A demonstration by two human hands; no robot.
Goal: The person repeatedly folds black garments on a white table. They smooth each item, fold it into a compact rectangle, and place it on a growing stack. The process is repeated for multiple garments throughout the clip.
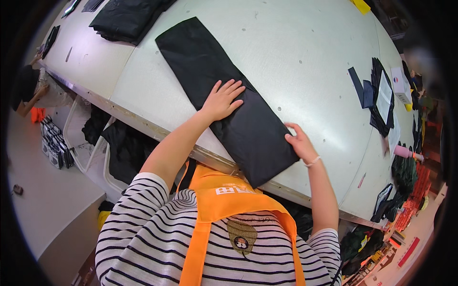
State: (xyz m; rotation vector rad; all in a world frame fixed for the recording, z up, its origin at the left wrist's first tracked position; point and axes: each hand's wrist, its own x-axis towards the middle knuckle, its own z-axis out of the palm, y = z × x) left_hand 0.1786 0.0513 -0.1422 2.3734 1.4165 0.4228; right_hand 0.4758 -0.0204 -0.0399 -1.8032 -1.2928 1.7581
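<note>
A long, neatly folded piece of black fabric (248, 124) lies slantwise on the pale worktable, its near end reaching the table's front edge. My left hand (223, 100) rests flat on its middle with the fingers stretched out. At the right edge of the fabric's near end is my right hand (300, 142). Its thumb and forefinger are apart, and the other fingers are partly hidden. Whether the right hand touches the fabric is hard to make out.
A stack of folded black fabric (126, 21) sits at the far left of the worktable (286, 57). Dark pieces with papers (384, 97) and a white box (400, 86) lie at the right. Bins of dark cloth (126, 148) stand below the left edge. Another person (28, 88) is at far left.
</note>
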